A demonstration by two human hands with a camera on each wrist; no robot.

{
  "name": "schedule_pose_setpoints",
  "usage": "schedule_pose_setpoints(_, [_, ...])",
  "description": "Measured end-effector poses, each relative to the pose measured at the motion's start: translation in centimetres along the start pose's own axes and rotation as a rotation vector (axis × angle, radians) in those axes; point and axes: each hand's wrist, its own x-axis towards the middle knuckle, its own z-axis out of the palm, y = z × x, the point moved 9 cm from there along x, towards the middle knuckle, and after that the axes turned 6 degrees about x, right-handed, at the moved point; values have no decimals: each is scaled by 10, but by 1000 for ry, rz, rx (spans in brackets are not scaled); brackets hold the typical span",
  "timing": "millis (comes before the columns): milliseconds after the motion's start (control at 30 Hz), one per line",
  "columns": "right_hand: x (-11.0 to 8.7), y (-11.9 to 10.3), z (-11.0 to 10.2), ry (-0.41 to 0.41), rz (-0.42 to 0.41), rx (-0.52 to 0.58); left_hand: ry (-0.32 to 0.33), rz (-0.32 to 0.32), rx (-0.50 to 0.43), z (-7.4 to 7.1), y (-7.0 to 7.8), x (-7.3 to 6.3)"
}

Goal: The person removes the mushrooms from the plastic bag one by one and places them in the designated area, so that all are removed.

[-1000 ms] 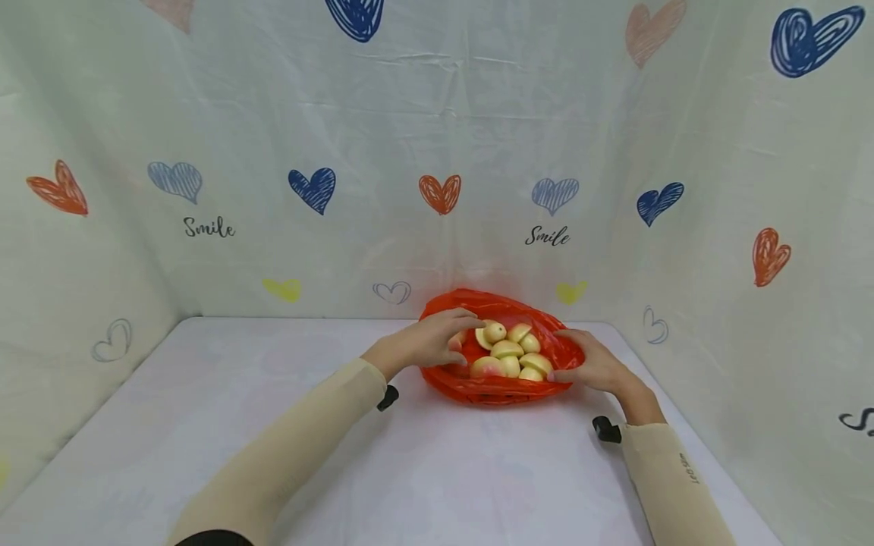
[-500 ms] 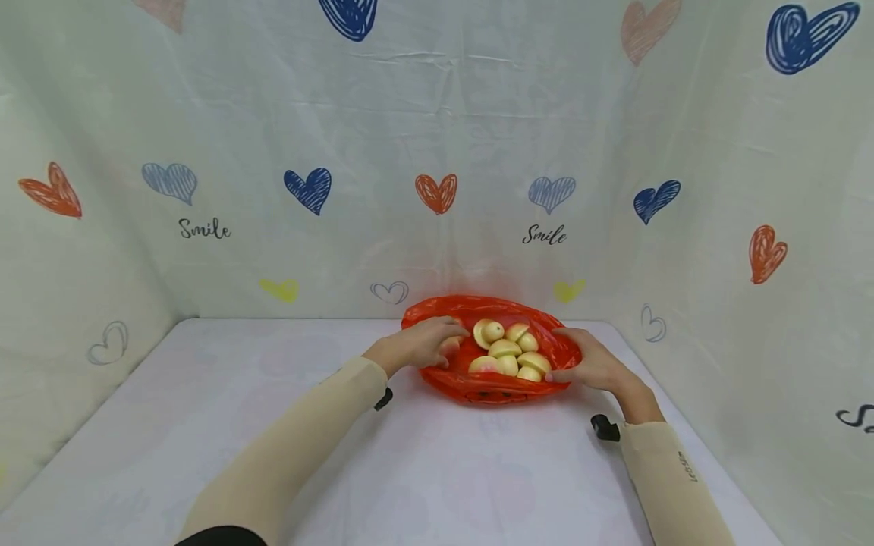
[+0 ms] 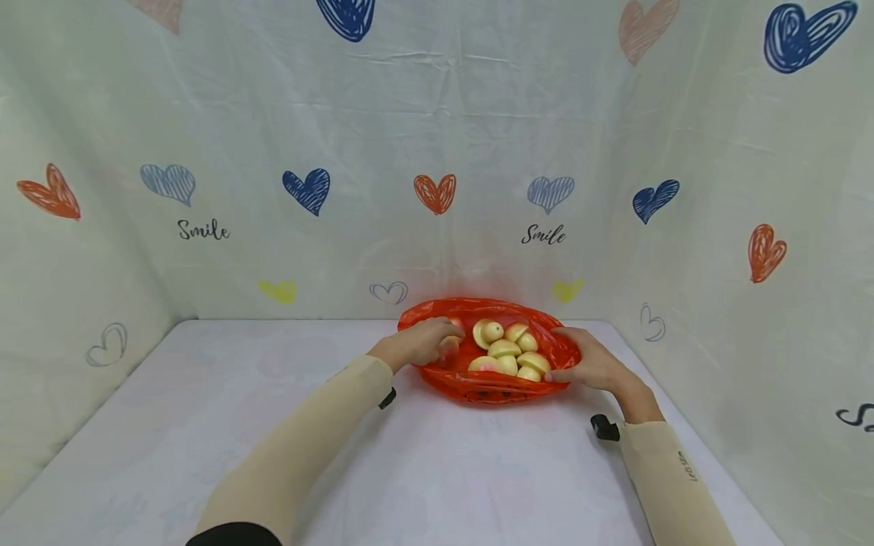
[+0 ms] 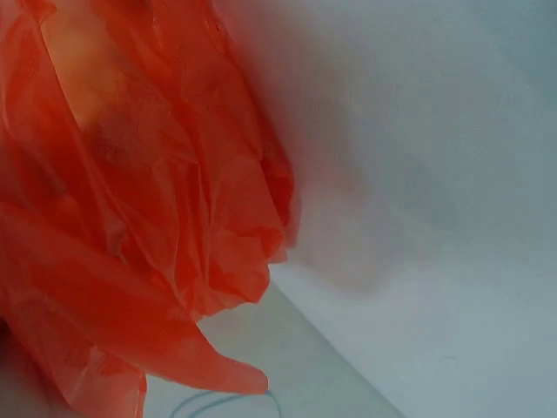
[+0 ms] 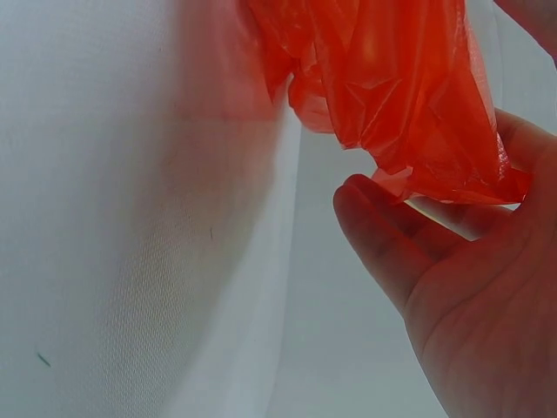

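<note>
A red plastic bag (image 3: 501, 394) lies spread at the back of the table with its mouth facing up. Inside it sit several pale yellow mushrooms (image 3: 504, 349) with rounded caps and short stems. My left hand (image 3: 419, 343) grips the bag's left side, its fingers over the rim beside a peach-coloured round piece (image 3: 448, 347) tinted by the film. At the opposite end, my right hand (image 3: 594, 362) holds the right rim between thumb and fingers. Bag film (image 4: 130, 174) hides most of the left hand in the left wrist view. Red film hangs between the right thumb and fingers (image 5: 374, 231) in the right wrist view.
The white-covered table (image 3: 410, 470) extends in front of the bag. A pale curtain (image 3: 369, 250) printed with hearts hangs close behind it and along both sides. Black wrist straps (image 3: 605, 428) show at the sleeves.
My left hand has moved left and a little down, and the bag's left rim has shifted with it, widening the mouth. The right hand has stayed nearly still.
</note>
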Motion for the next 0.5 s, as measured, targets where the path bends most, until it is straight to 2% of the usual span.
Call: schedule_pose_setpoints(500, [2,3,2,10,-14,-8,33,4,-57,4,5,13])
